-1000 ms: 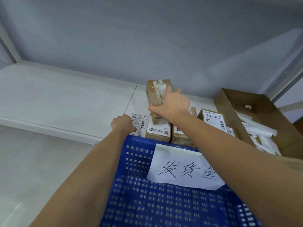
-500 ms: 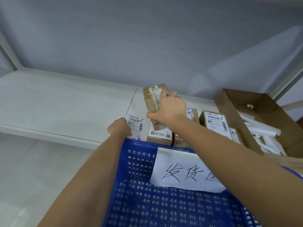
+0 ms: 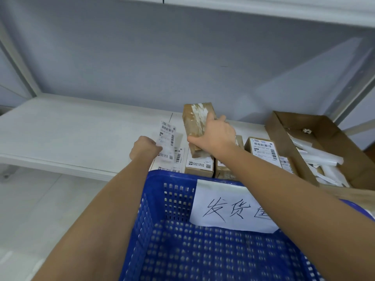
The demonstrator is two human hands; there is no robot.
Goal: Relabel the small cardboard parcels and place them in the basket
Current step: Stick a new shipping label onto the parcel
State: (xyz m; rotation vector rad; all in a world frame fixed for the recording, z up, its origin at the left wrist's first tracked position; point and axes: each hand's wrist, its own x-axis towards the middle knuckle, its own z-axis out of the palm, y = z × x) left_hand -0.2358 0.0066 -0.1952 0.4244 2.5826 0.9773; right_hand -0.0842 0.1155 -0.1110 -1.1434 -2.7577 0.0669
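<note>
Two white shelves (image 3: 67,126); grey wall (image 3: 142,57) behind.

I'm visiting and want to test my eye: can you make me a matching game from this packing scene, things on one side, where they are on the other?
Things:
1. Stripped parcel
2. Loose label
3. Basket
4. Open carton

Places:
A. far right on the shelf
B. in the left hand
C. nearest the camera, bearing a handwritten sign
D. in the right hand

Pairs: 1-D, 2-B, 3-C, 4-A
</note>
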